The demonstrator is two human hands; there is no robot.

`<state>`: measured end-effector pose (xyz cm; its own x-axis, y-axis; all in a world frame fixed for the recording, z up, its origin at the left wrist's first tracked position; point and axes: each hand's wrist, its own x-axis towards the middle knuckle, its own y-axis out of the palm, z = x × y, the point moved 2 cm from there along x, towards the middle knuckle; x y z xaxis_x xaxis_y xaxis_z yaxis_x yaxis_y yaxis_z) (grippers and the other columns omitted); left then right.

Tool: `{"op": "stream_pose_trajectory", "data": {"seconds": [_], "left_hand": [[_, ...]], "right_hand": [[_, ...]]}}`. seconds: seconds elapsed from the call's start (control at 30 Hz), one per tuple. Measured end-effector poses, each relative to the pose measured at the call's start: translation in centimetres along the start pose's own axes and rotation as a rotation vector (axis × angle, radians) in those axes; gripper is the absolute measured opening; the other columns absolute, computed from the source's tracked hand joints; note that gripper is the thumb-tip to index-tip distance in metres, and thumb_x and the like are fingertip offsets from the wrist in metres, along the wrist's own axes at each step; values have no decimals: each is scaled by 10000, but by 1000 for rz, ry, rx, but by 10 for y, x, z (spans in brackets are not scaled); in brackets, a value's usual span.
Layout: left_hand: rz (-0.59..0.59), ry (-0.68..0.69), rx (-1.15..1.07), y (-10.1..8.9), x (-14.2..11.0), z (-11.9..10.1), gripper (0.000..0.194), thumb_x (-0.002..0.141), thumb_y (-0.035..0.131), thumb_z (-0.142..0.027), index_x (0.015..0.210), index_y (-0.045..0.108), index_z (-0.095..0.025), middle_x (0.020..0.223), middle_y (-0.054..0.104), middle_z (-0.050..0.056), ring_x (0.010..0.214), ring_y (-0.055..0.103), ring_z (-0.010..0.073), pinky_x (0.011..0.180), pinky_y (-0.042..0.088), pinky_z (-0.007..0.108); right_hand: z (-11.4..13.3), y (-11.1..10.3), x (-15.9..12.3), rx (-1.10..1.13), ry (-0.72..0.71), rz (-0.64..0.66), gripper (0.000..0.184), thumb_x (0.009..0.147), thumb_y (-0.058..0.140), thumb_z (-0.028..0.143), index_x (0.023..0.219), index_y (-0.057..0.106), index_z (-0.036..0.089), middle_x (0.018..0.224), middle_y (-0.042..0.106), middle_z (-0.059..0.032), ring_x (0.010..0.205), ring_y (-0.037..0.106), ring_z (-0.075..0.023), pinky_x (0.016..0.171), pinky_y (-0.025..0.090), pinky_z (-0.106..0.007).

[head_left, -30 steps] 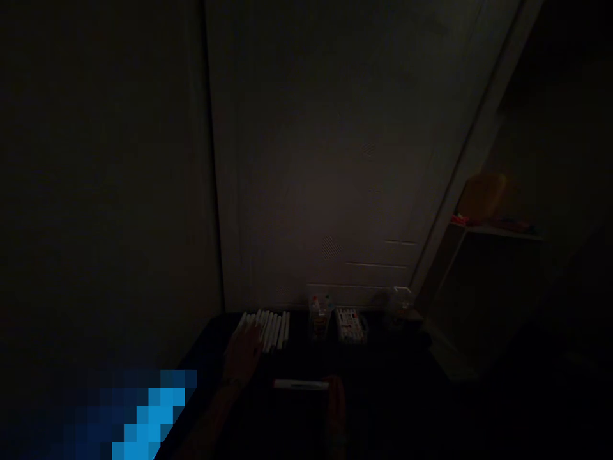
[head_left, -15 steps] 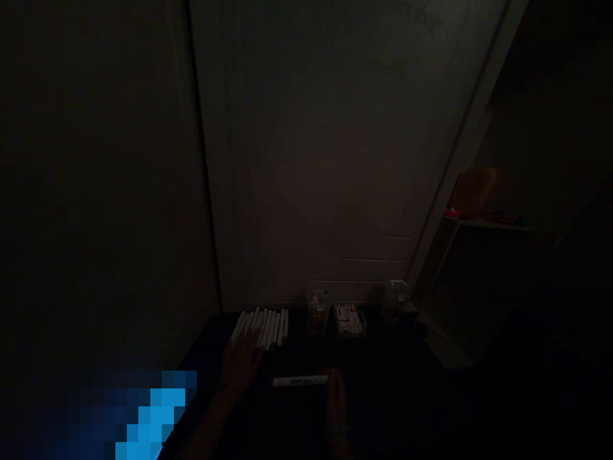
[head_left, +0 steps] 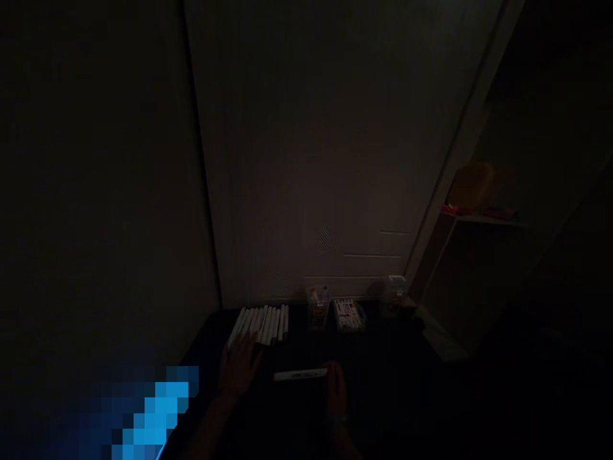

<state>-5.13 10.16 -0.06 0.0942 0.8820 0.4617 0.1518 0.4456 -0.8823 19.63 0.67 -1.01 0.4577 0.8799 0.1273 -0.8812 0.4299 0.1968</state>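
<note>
**A white marker held over a dark bench**

Since the earlier frames our left hand (head_left: 238,369) has drawn back from the row of white markers (head_left: 262,323) toward us, and the single marker (head_left: 300,374) has shifted only a little. We see that marker lying crosswise, its right end at the fingertips of our right hand (head_left: 335,388), which pinch it; its left end is free, just beside the left hand. There is dark print along its barrel, but the light is too poor for us to read it.

Our left hand lies flat and spread on the bench (head_left: 393,383), fingers pointing at the near ends of the row of white markers and holding nothing. That row lies side by side, touching, at the far edge of the bench against the wall.

To the right of the row stands a small clear container (head_left: 318,305) with a red and a blue cap showing inside. Beside it sits a tray of markers (head_left: 348,313) with coloured ends; any labels are too small to make out. Further right is another clear container (head_left: 395,291), its contents unclear. Beyond, a shelf (head_left: 483,219) carries an orange thing (head_left: 474,185).
</note>
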Motion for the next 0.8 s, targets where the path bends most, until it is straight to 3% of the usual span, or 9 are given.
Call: {"op": "stream_pose_trajectory", "data": {"seconds": [0.23,0.37,0.57,0.67,0.8], "left_hand": [[-42,-185,-14,-14,5,-1,576,798,341,-436,1314,286,-186,1413,175,89,1290,91,261,994,154,477],[6,-288,-70,-28,17,-1,589,788,332,-483,1305,307,-201,1398,213,105,1280,97,306,960,176,534],[34,-238,-123,-44,27,-10,530,790,320,-505,1266,371,-278,1376,279,69,1262,158,326,935,201,556],[23,-241,-103,-44,32,-14,534,791,309,-517,1266,372,-282,1383,272,48,1264,153,321,949,193,542],[-1,-140,-91,-34,41,-13,489,813,297,-457,1266,368,-288,1382,280,25,1281,112,293,975,129,539]], "right_hand": [[0,-1,-1,-15,29,9,363,774,427,500,847,577,178,820,607,-24,758,557,-151,699,428,-238],[2,1,-2,-25,13,6,359,780,420,497,836,580,181,799,605,-20,738,553,-144,679,424,-226],[3,2,-1,-28,-38,-14,342,778,438,480,816,593,178,771,606,-16,712,548,-141,666,417,-222],[3,2,-1,-22,-9,-16,328,780,443,471,819,585,178,787,603,-18,727,548,-142,680,414,-223],[3,3,-1,-32,4,21,327,797,414,465,809,576,181,752,585,-8,691,532,-134,647,411,-219]]}}
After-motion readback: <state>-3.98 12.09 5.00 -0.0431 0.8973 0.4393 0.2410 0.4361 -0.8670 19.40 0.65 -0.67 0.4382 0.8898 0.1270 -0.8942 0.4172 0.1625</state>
